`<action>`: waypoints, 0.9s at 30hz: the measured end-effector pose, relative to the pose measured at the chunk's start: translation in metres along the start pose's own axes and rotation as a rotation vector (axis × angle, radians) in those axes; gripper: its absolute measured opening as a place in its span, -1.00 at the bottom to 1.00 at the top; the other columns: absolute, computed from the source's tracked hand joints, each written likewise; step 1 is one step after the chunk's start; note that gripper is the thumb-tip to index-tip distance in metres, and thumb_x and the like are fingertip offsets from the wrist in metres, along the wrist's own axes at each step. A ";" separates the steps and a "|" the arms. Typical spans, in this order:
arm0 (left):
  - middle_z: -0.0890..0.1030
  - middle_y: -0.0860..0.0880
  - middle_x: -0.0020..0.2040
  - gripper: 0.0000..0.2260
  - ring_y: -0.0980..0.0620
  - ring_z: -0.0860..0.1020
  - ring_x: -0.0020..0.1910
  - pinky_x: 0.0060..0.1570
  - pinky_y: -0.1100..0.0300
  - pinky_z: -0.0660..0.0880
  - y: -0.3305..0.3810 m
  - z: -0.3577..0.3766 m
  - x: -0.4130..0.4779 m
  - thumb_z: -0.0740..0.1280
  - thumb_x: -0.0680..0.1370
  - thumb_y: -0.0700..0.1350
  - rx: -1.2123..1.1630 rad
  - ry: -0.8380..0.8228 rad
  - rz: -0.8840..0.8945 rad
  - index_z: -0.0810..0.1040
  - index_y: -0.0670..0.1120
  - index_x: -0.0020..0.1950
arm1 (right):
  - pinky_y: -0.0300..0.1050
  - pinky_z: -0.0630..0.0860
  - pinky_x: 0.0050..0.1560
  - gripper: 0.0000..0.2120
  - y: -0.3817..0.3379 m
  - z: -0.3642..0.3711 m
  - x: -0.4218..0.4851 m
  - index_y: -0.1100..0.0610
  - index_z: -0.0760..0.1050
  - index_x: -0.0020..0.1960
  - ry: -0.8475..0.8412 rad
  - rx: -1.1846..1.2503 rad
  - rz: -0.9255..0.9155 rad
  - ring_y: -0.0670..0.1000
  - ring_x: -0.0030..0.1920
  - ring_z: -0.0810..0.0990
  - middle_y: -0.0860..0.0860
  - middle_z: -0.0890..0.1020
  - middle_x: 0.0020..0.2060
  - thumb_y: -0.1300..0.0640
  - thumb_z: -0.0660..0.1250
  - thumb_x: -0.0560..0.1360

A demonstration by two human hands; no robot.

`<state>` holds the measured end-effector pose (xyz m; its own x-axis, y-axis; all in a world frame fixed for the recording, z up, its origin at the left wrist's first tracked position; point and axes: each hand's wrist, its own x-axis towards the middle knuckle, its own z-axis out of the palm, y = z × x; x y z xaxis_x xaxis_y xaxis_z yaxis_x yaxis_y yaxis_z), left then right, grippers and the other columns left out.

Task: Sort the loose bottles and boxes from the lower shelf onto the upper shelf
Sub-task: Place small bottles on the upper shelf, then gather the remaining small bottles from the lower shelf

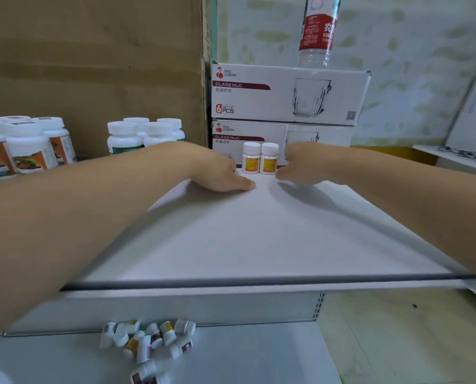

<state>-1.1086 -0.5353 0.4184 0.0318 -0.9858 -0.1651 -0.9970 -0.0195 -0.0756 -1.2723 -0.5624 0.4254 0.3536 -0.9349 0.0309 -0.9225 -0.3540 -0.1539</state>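
Two small white bottles with yellow labels (260, 158) stand upright side by side at the back of the white upper shelf (259, 239). My left hand (217, 170) lies just left of them, fingers stretched flat on the shelf and holding nothing. My right hand (300, 164) sits just right of them with loosely curled fingers, apart from the bottles by a small gap. On the lower shelf (231, 356) lies a heap of several small white bottles (151, 342) with yellow or dark red labels, tipped over.
Two stacked glass-mug boxes (286, 95) stand behind the small bottles, a clear water bottle (317, 31) on top. Larger white bottles with green labels (145, 134) and orange labels (26, 148) stand at the left before a cardboard wall (93, 65).
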 end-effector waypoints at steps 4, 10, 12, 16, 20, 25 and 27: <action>0.45 -0.11 0.40 -0.42 -0.14 0.41 0.31 0.36 0.01 0.30 0.010 -0.010 -0.022 0.04 0.61 0.31 0.054 0.043 -0.028 0.43 -0.09 0.37 | 0.00 0.46 0.21 -0.64 0.007 -0.002 -0.027 0.25 0.46 0.32 0.039 -0.158 -0.074 0.20 0.25 0.52 0.17 0.55 0.27 0.10 0.14 0.62; 0.55 -0.02 0.28 -0.64 -0.08 0.49 0.23 0.34 0.00 0.37 0.017 -0.015 -0.075 0.21 0.63 0.14 -0.047 0.208 0.002 0.52 0.00 0.32 | -0.12 0.31 0.13 -0.65 0.010 -0.007 -0.066 -0.03 0.45 0.39 0.117 -0.086 -0.210 0.10 0.32 0.44 -0.01 0.48 0.35 0.04 0.20 0.61; 0.58 0.01 0.23 -0.68 -0.06 0.52 0.17 0.27 0.03 0.41 0.021 -0.011 -0.093 0.23 0.63 0.12 -0.068 0.244 0.004 0.54 0.02 0.31 | -0.11 0.33 0.16 -0.65 0.007 -0.007 -0.078 -0.06 0.46 0.38 0.132 -0.041 -0.256 0.08 0.31 0.45 -0.03 0.49 0.35 0.02 0.22 0.60; 0.59 0.04 0.17 -0.70 -0.05 0.53 0.11 0.13 0.07 0.43 0.024 0.001 -0.132 0.23 0.63 0.12 -0.082 0.304 -0.009 0.56 0.03 0.28 | -0.11 0.32 0.14 -0.68 -0.007 -0.008 -0.110 -0.06 0.49 0.34 0.175 -0.013 -0.311 0.06 0.30 0.47 -0.06 0.53 0.33 -0.02 0.24 0.60; 0.61 -0.03 0.17 -0.66 -0.11 0.54 0.15 0.22 -0.03 0.47 0.013 0.017 -0.165 0.21 0.62 0.12 -0.034 0.346 -0.024 0.56 -0.04 0.26 | -0.09 0.32 0.15 -0.67 -0.024 0.001 -0.142 -0.07 0.47 0.36 0.203 -0.038 -0.316 0.06 0.30 0.46 -0.07 0.52 0.32 -0.02 0.22 0.60; 0.49 0.06 0.36 -0.63 -0.06 0.44 0.32 0.24 0.07 0.36 -0.024 0.044 -0.217 0.20 0.61 0.16 -0.019 0.376 -0.053 0.45 0.12 0.40 | -0.02 0.36 0.25 -0.63 -0.041 0.016 -0.189 -0.07 0.41 0.41 0.246 -0.086 -0.241 0.09 0.33 0.43 -0.03 0.50 0.33 -0.01 0.20 0.61; 0.49 0.05 0.37 -0.62 -0.07 0.45 0.32 0.21 0.09 0.36 -0.040 0.057 -0.241 0.20 0.61 0.18 -0.021 0.372 -0.052 0.45 0.12 0.40 | -0.03 0.35 0.24 -0.61 -0.050 0.023 -0.211 -0.08 0.38 0.42 0.238 -0.087 -0.193 0.09 0.33 0.42 -0.03 0.50 0.33 -0.04 0.20 0.61</action>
<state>-1.0720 -0.2875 0.4053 0.0580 -0.9767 0.2067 -0.9961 -0.0705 -0.0533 -1.2969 -0.3467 0.4037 0.4869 -0.8262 0.2834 -0.8551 -0.5171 -0.0382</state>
